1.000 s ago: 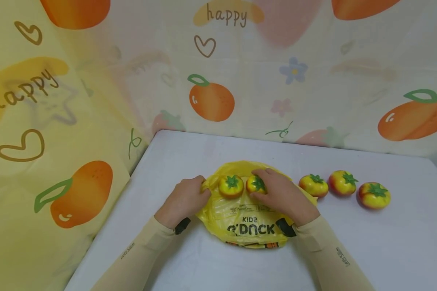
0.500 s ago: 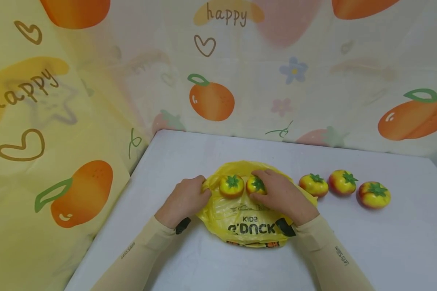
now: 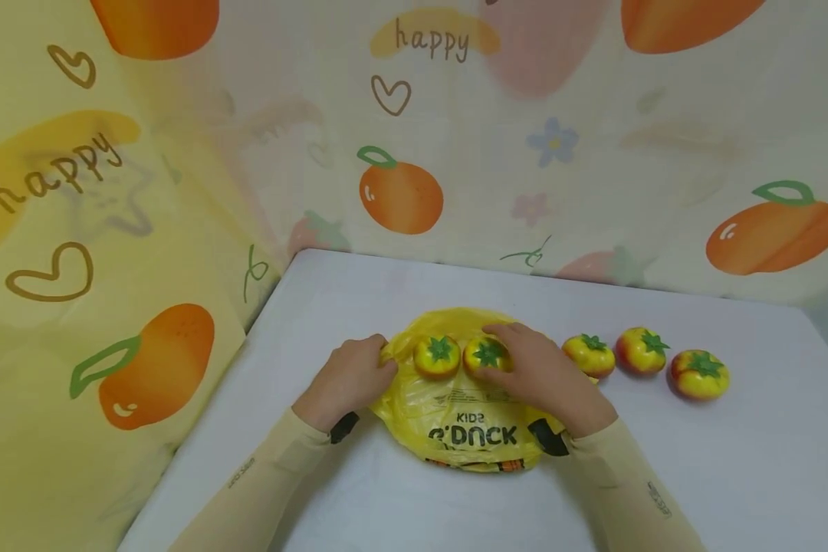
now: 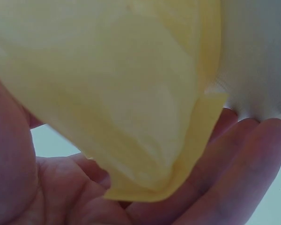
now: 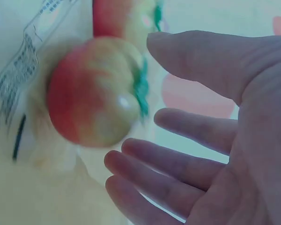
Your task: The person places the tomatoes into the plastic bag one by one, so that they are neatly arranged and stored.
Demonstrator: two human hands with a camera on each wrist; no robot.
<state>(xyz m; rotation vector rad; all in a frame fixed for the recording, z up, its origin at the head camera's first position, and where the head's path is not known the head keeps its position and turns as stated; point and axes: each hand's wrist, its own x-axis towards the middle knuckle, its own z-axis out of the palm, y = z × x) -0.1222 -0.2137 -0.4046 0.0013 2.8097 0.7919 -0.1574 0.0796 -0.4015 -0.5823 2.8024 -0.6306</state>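
My left hand (image 3: 347, 379) pinches the left edge of a yellow plastic bag (image 3: 472, 452), and its film hangs between thumb and fingers in the left wrist view. Two yellow-and-red tomatoes with green star-shaped tops lie on the bag side by side, the left one (image 3: 437, 357) and the right one (image 3: 486, 356). Around the right side of the right tomato is my right hand (image 3: 548, 376), its fingers loosely spread. In the right wrist view a gap shows between those fingers (image 5: 178, 161) and the tomato (image 5: 91, 93); the other tomato (image 5: 124, 18) is partly cut off behind it.
Three more tomatoes stand in a row on the white table (image 3: 662, 475) right of the bag: a near one (image 3: 589, 355) close to my right hand, a middle one (image 3: 640, 351) and a far-right one (image 3: 699, 375). A fruit-printed cloth (image 3: 455, 138) hangs behind and on the left.
My right hand has loosened from the right tomato and drawn slightly to the right, so more of the tomato shows. The left hand stays at the bag's edge; the head view has shifted slightly.
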